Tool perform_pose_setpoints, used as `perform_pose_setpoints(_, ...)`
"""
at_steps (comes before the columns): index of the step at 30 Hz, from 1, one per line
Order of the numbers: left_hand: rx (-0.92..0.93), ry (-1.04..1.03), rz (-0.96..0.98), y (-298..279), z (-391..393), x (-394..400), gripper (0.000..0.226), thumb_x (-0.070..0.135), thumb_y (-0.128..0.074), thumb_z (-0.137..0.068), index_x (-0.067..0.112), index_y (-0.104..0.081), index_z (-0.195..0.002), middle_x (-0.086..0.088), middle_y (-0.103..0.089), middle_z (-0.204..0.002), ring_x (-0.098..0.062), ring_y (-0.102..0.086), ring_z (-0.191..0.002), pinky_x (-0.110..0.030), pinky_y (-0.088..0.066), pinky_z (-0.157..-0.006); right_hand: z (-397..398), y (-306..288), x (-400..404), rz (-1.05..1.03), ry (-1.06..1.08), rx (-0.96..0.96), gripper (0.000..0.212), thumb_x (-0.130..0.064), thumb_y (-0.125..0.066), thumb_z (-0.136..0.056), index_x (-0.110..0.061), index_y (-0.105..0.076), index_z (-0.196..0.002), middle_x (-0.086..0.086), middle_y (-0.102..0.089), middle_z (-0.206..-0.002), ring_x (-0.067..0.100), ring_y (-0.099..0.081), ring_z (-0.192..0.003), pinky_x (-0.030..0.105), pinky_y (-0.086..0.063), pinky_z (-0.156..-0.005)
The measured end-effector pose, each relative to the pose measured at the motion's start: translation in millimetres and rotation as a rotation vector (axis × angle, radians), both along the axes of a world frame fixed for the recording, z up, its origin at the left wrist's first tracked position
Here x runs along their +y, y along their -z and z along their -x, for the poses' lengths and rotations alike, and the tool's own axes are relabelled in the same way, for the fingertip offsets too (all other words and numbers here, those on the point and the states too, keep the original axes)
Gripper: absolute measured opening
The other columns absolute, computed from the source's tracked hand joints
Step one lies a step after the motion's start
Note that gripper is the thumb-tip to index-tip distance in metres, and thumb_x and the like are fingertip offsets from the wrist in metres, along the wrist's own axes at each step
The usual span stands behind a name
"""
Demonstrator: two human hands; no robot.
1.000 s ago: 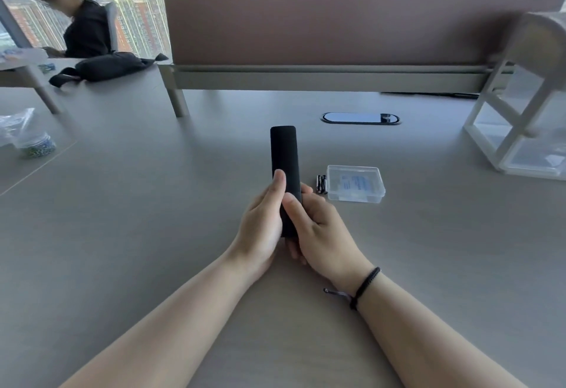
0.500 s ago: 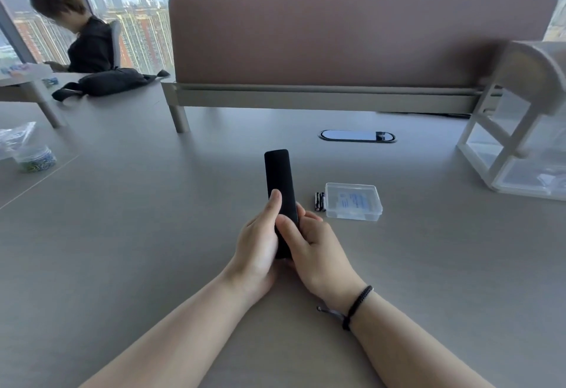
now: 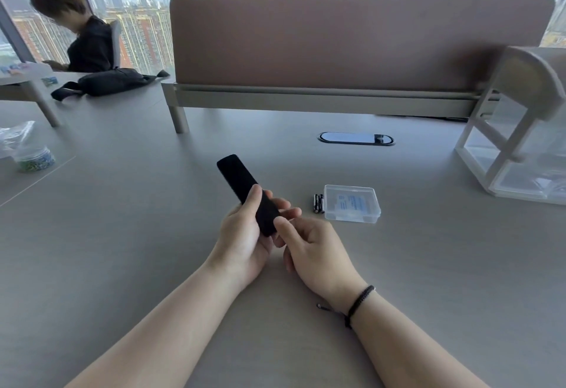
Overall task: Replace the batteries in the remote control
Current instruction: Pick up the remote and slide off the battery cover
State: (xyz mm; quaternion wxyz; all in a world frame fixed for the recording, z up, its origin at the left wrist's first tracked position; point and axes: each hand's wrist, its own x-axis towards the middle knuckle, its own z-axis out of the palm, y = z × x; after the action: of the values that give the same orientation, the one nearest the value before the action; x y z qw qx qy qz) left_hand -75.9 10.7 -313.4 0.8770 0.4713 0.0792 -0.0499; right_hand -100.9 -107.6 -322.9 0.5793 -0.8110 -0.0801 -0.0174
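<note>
A slim black remote control (image 3: 240, 184) is held above the grey desk, its plain back facing me and its far end tilted to the upper left. My left hand (image 3: 245, 240) wraps its lower half, thumb across the back. My right hand (image 3: 309, 248) sits just to the right, thumb tip pressing on the remote's near end, fingers loosely curled. Two black batteries (image 3: 318, 203) lie side by side on the desk to the right, touching a small clear plastic box (image 3: 352, 204) with a blue label inside.
A brown divider panel (image 3: 352, 41) runs across the back of the desk. A cable port (image 3: 356, 138) lies in the desk behind the batteries. A white rack (image 3: 520, 142) stands at right. A small tub (image 3: 33, 158) sits at far left. Another person (image 3: 79, 35) sits at back left beside a black bag (image 3: 113, 81).
The remote has tilted from pointing straight away to leaning up-left. My right hand has loosened from around it, now touching only its near end with the thumb.
</note>
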Motion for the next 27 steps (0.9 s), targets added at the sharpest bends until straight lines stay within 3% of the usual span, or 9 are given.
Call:
perform_pose_setpoints(4,-0.004,0.016,-0.008,-1,-3,4,0.023,0.030,-0.045,-0.103,0.012,-0.051,-0.089,-0.005,-0.055,-0.069,-0.020,-0.057,-0.053,-0.027,-0.041,-0.047,-2,1,-1,0.043,0.019,-0.010,0.048,-0.043,-0.054,-0.097,-0.006,-0.064,-0.066,0.003,-0.056,-0.047,0.007,-0.042,-0.040,0.021,-0.037,-0.047)
perform_pose_setpoints(8,-0.011,0.045,-0.053,-1,-1,2,0.017,0.025,-0.045,-0.102,0.014,-0.050,-0.090,-0.001,-0.052,-0.066,-0.017,-0.052,-0.052,-0.032,-0.034,-0.055,-3,2,0,0.083,0.019,-0.012,0.049,-0.046,-0.055,-0.094,-0.017,-0.064,-0.056,0.013,-0.060,-0.051,0.008,-0.043,-0.044,0.030,-0.042,-0.052)
perform_pose_setpoints(14,0.003,0.078,-0.094,-3,2,3,0.018,0.022,-0.046,-0.101,0.017,-0.048,-0.084,0.002,-0.048,-0.066,-0.015,-0.050,-0.050,-0.025,-0.033,-0.044,-3,4,0,0.123,0.008,-0.051,0.051,-0.043,-0.056,-0.095,-0.011,-0.065,-0.055,0.017,-0.062,-0.054,0.012,-0.046,-0.046,0.038,-0.049,-0.058)
perform_pose_setpoints(17,-0.016,0.064,-0.098,-3,4,2,0.025,0.022,-0.048,-0.101,0.017,-0.052,-0.077,0.001,-0.052,-0.066,-0.017,-0.053,-0.056,-0.029,-0.036,-0.055,-3,3,1,0.102,0.014,-0.031,0.051,-0.045,-0.056,-0.095,-0.014,-0.067,-0.056,0.018,-0.062,-0.054,0.010,-0.045,-0.046,0.033,-0.047,-0.055)
perform_pose_setpoints(19,-0.023,0.032,-0.087,-2,4,0,0.026,0.024,-0.049,-0.100,0.017,-0.058,-0.077,-0.001,-0.058,-0.066,-0.019,-0.058,-0.060,-0.033,-0.034,-0.059,-3,2,0,0.078,0.013,0.003,0.051,-0.048,-0.056,-0.094,-0.017,-0.068,-0.056,0.008,-0.059,-0.047,0.007,-0.045,-0.044,0.028,-0.042,-0.053)
perform_pose_setpoints(21,-0.037,0.023,-0.061,0,6,-3,0.016,0.028,-0.051,-0.100,0.016,-0.057,-0.089,-0.004,-0.065,-0.073,-0.020,-0.063,-0.064,-0.032,-0.034,-0.058,-2,1,0,0.058,0.016,0.028,0.052,-0.049,-0.056,-0.094,-0.020,-0.066,-0.052,-0.007,-0.058,-0.040,0.000,-0.047,-0.039,0.019,-0.040,-0.051)
perform_pose_setpoints(23,-0.059,0.048,-0.036,0,8,-5,0.017,0.033,-0.050,-0.100,0.016,-0.054,-0.099,-0.007,-0.069,-0.082,-0.022,-0.068,-0.071,-0.032,-0.035,-0.056,-2,0,-1,0.034,0.022,0.030,0.058,-0.048,-0.055,-0.096,-0.009,-0.067,-0.054,-0.006,-0.056,-0.038,0.000,-0.048,-0.037,0.014,-0.038,-0.049)
perform_pose_setpoints(27,-0.096,0.124,-0.013,-2,10,-8,0.037,0.050,-0.049,-0.094,0.017,-0.055,-0.111,-0.011,-0.075,-0.105,-0.027,-0.072,-0.090,-0.046,-0.034,-0.081,-1,-3,-3,-0.035,0.013,-0.005,0.066,-0.045,-0.052,-0.098,0.008,-0.063,-0.062,0.009,-0.056,-0.043,0.012,-0.050,-0.042,0.029,-0.045,-0.055)
